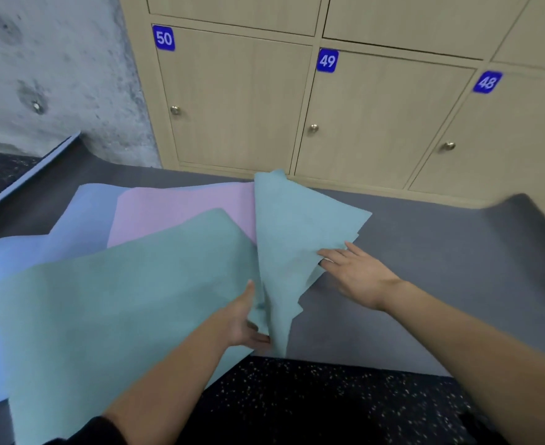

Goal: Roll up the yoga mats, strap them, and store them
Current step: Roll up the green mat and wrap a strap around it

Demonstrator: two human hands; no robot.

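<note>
Your left hand (pixel 243 319) grips the teal mat (pixel 120 300) at its near fold; your right hand (pixel 357 274), fingers straight, touches the flap beyond.

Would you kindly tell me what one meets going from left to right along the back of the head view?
concrete wall → locker 50 → locker 49 → locker 48

the left hand (pixel 243 319) has its fingers mostly tucked behind the raised fold of the teal mat (pixel 120 309), whose near end runs off the bottom edge. the pink mat (pixel 174 213) lies largely under it. the blue mat (pixel 14 258) is cut by the left edge. the grey mat (pixel 425 268) has a curled right corner smeared by blur.
</note>
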